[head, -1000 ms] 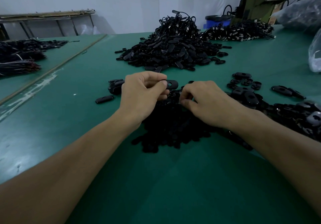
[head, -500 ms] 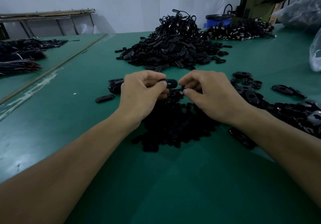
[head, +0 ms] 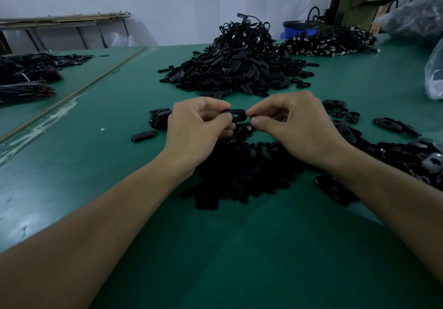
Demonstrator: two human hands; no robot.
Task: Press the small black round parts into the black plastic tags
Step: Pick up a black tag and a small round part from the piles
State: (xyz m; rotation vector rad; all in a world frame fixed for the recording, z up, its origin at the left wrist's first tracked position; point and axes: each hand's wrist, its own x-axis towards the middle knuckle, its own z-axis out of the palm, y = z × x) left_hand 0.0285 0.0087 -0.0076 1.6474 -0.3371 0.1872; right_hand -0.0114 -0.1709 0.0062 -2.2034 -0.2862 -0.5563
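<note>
Head view: the left hand (head: 199, 129) pinches one tag (head: 236, 114) by its end, thumb on top, held level above the worktop (head: 215, 248). The right hand (head: 294, 126) comes in from the tag's right, thumb and forefinger closed on what looks like a round part (head: 253, 119), just beside the tag's free end. It is too dark to see clearly.

The risks, as I read them:
- Black on black in dim light, so the part could go in tilted or miss the opening.
- Press it crooked and it may pop out of the pinch and drop into the pile (head: 239, 172) of round parts below the tag, lost among its twins.
- The left hand's thumb sits close to the tag's slot, so it could block the seat.
- Held by only one end, the tag could pivot under the push.

Now the count:
- Two hands, both busy.
- One tag held, and apparently one round part.
- The pile below the tag holds far too many to count.
- Beyond the tag is one tall heap (head: 237, 69) of tags, again uncountable.
- Right of the tag is a loose spread (head: 419, 157) of more tags.
- Left of the tag, one lone tag (head: 143, 135) lies flat.
</note>
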